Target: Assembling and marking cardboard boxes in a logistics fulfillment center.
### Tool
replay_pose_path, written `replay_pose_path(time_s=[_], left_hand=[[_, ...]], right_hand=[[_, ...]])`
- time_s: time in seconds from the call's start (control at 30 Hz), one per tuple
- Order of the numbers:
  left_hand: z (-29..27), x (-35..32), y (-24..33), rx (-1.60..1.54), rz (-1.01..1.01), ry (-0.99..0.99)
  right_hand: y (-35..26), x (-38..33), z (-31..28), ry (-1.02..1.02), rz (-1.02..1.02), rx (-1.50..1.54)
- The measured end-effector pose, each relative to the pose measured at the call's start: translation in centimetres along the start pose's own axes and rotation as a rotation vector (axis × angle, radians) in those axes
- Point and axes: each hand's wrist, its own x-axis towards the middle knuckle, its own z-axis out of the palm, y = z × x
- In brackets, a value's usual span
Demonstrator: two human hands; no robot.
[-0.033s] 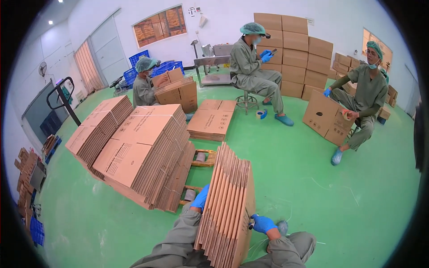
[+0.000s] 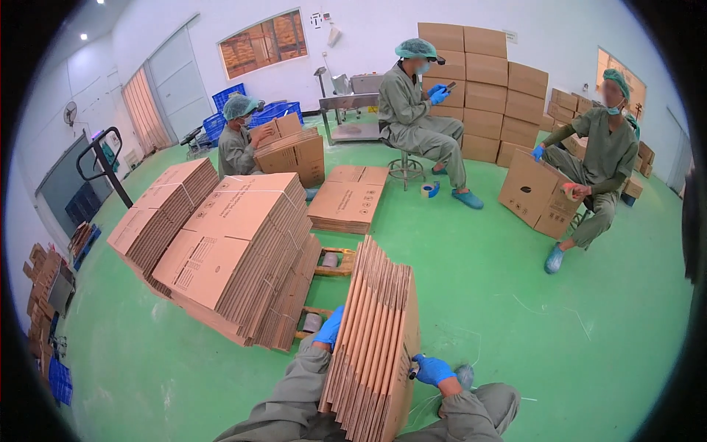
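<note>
A thick stack of flattened cardboard cartons (image 2: 374, 324) stands on edge between my legs, leaning a little, with its folded edges toward me. At the stack's left side my left hand (image 2: 331, 327), in a blue glove, holds it; the fingertips are hidden behind the cardboard. On the other side my right hand (image 2: 436, 370), also blue-gloved, is closed round a small dark tool (image 2: 414, 366) whose kind I cannot make out. The tool is close to the outer printed face of the stack; whether it touches is unclear.
Left of me, tied piles of flattened cartons (image 2: 221, 243) lie on a yellow-forked pallet jack (image 2: 335, 261). A lower pile (image 2: 350, 195) lies beyond. Three seated co-workers are ahead; one holds a carton (image 2: 534, 193). A tape roll (image 2: 428, 190) and loose white straps (image 2: 582, 320) lie on the floor.
</note>
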Motion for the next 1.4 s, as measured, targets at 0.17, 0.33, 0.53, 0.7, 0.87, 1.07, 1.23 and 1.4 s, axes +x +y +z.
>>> replay_pose_path(time_s=[0.17, 0.33, 0.53, 0.7, 0.87, 1.07, 1.23, 1.4], left_hand=[[1.2, -1.1, 1.4, -0.069, -0.008, -0.036], [0.8, -0.9, 0.8, -0.070, 0.000, -0.008], [0.5, -0.6, -0.6, -0.146, 0.096, 0.044], [-0.1, 0.0, -1.5, -0.165, 0.124, -0.008], [0.4, -0.8, -0.7, -0.133, 0.087, 0.051], [-0.1, -0.3, -0.8, -0.047, 0.000, -0.007], [0.7, -0.5, -0.7, -0.182, 0.036, 0.099], [0.4, -0.3, -0.8, -0.165, 0.059, 0.094]], right_hand=[[0.2, 0.1, 0.3, 0.011, -0.007, 0.013], [-0.2, -0.2, -0.2, 0.010, -0.016, 0.001], [0.1, 0.0, 0.0, 0.011, -0.010, 0.005], [0.2, 0.1, 0.0, -0.006, -0.005, 0.010], [-0.3, -0.1, -0.3, -0.029, 0.018, 0.016], [-0.3, -0.4, -0.4, -0.024, 0.025, 0.023], [-0.2, -0.3, -0.4, -0.008, 0.005, 0.027], [-0.6, -0.6, -1.0, -0.020, -0.005, 0.027]])
